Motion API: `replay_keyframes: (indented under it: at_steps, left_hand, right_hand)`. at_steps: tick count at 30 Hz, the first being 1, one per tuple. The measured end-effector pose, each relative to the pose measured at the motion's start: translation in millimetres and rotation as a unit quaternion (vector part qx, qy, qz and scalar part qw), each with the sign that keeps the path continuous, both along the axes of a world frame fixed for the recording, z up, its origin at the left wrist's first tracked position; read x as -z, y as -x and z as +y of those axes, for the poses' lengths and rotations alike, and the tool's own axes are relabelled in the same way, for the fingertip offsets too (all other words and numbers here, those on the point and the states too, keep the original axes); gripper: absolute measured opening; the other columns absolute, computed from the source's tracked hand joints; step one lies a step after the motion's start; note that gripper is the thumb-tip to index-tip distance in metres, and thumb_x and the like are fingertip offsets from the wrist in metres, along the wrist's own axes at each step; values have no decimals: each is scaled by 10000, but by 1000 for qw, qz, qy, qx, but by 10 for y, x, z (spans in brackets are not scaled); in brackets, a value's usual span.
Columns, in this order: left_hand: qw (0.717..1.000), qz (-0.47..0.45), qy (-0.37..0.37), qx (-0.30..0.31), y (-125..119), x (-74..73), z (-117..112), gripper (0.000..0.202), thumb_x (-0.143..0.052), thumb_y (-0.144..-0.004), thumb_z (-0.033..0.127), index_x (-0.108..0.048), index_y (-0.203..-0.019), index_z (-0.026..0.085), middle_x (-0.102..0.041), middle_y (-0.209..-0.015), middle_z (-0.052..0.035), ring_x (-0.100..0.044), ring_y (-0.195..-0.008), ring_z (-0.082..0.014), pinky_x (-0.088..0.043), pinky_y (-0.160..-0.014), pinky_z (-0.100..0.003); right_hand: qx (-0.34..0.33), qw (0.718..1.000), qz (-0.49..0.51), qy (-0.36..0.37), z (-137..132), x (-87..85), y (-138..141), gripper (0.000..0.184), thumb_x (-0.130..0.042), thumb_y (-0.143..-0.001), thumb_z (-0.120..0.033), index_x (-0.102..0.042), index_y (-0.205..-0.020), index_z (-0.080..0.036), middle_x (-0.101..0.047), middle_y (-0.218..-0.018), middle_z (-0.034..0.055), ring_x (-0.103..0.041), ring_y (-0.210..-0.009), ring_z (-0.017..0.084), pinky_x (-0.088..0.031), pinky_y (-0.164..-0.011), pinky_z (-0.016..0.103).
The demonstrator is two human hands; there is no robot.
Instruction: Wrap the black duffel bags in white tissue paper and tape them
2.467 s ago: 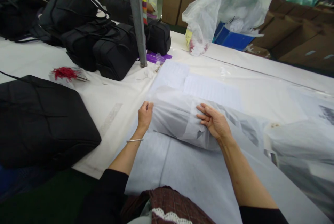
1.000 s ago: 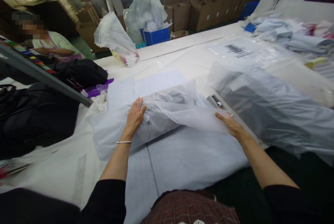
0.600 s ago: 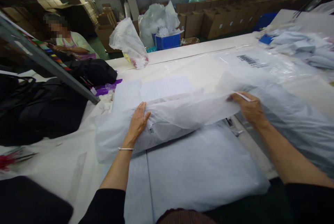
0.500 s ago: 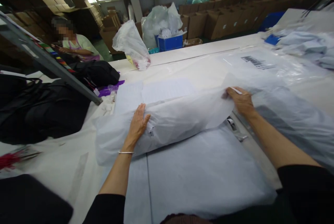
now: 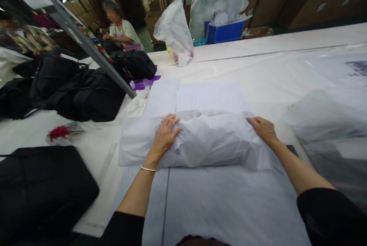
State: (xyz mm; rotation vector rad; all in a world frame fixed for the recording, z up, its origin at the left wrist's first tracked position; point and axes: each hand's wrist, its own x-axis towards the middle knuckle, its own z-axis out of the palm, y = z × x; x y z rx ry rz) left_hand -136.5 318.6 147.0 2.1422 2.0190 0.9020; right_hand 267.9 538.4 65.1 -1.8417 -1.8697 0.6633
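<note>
A bundle wrapped in thin white tissue-like fabric [image 5: 212, 139] lies across a pale blue-white sheet [image 5: 223, 200] on the long table. My left hand [image 5: 165, 136] presses down on the bundle's left part, fingers spread and slightly curled over the wrap. My right hand [image 5: 263, 128] lies flat on the bundle's right end, fingers stretched along the folded-over wrap. Flat white sheets [image 5: 206, 96] lie just beyond the bundle.
Black bags [image 5: 86, 93] are piled at the left, another black bag [image 5: 40, 188] near the front left corner, with a red tassel [image 5: 59, 132] between. A grey pole [image 5: 94, 56] slants down. Clear plastic bags [image 5: 321, 123] lie right. A seated person [image 5: 120, 28], cartons and a blue bin [image 5: 223, 31] stand beyond.
My right hand has brought the loose wrap flap from the right side down over the bundle's right end. My left hand stayed pressed on the bundle. My head turned left.
</note>
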Motion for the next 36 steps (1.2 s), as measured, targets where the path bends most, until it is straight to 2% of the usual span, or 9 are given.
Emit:
replay_keyframes:
  at_steps: [3,7,9,11,14,16,20,28,36]
  left_hand:
    - [1000,9,12,-6,-13,-14,14,408,-429,-1017,444,-534,-1326,200,-554,-1401,-131,-438,-1395,-257,-393,-1161,-486]
    - [999,13,28,-12,-32,-40,34,432,-441,-1012,444,-521,-1355,194,-549,-1409,-135,-441,-1395,-260,-388,-1167,-482]
    - [999,13,33,-13,-44,-54,36,433,-445,-1010,440,-520,-1360,195,-543,-1420,-132,-442,-1394,-258,-385,-1170,-478]
    - [999,13,35,-14,-53,-63,33,434,-446,-1011,436,-520,-1360,189,-538,-1426,-132,-442,-1393,-256,-384,-1172,-471]
    - [999,14,31,-14,-56,-60,28,433,-445,-1012,430,-521,-1358,182,-539,-1421,-136,-446,-1390,-257,-390,-1167,-465]
    - [999,15,27,-12,-51,-47,29,427,-450,-1010,425,-521,-1356,185,-546,-1411,-136,-455,-1382,-258,-395,-1162,-465]
    - [1000,15,24,-7,-42,-24,36,419,-461,-1007,411,-517,-1357,186,-553,-1400,-141,-476,-1361,-262,-404,-1154,-474]
    - [999,-51,-4,7,-54,-50,-17,358,-489,-1002,330,-486,-1342,218,-458,-1496,-132,-440,-1400,-230,-408,-1153,-455]
    - [999,-32,-4,-22,-112,-42,-25,197,-513,-986,308,-617,-1120,208,-544,-1388,-113,-533,-1301,-227,-470,-1098,-420]
  right_hand:
    - [63,998,-11,-5,-14,-125,-224,356,-591,-772,-542,-719,-809,-211,-686,-739,75,-623,-758,268,-471,-747,392]
    - [140,969,32,-201,-376,-856,-292,458,-464,-941,-478,-651,-1265,-214,-659,-1199,165,-641,-1027,327,-509,-903,480]
    - [81,936,73,-335,-786,-1238,-115,388,-480,-974,-416,-630,-1311,-295,-646,-1254,104,-613,-1139,328,-484,-1002,517]
    - [-98,907,90,-400,-1268,-1440,188,398,-513,-972,-295,-595,-1360,-331,-634,-1317,52,-586,-1222,301,-437,-1089,525]
    - [-423,830,25,-363,-1824,-1321,736,547,-584,-946,-320,-463,-1478,-294,-521,-1481,72,-500,-1343,317,-380,-1139,573]
    - [-512,785,-56,-344,-1931,-1087,1046,572,-591,-950,-409,-445,-1487,-279,-489,-1515,70,-412,-1419,315,-261,-1201,596]
    - [-503,792,-141,-317,-1600,-811,1276,676,-540,-942,-578,-411,-1508,-232,-393,-1578,84,-280,-1489,316,-152,-1232,595]
    - [-441,857,-192,-186,-762,-960,907,601,-332,-1012,-572,-380,-1529,-270,-405,-1575,60,-331,-1471,284,-234,-1212,569]
    - [-381,911,-112,-112,-430,-800,803,557,-341,-1001,-561,-542,-1420,-252,-574,-1425,86,-510,-1311,293,-405,-1115,521]
